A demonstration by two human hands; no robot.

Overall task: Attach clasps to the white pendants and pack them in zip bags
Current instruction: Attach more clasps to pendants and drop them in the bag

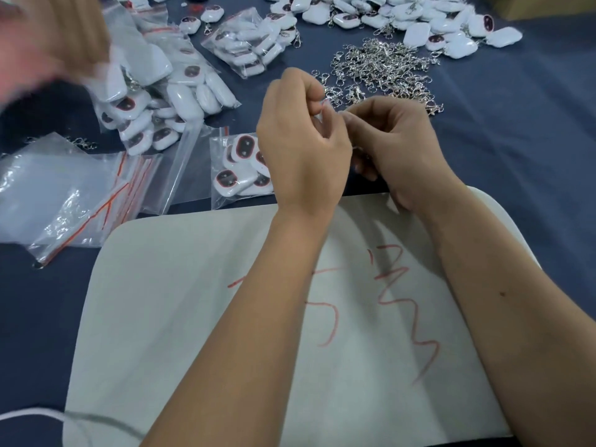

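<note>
- At centre frame, above the pale grey mat [193,285], the left hand [300,150] and right hand [396,150] are clenched together; something small and white is pinched, what exactly cannot be told.
- Toward one o'clock, the heap of silver metal clasps [383,69] is kept within reach.
- Toward nine o'clock, a clear zip bag of white pendants [238,169] lies beside the left hand.

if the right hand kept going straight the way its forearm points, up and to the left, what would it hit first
Most likely the left hand, which its fingers already meet. Past that lie the bagged white pendants, though depth is hard to judge.
</note>
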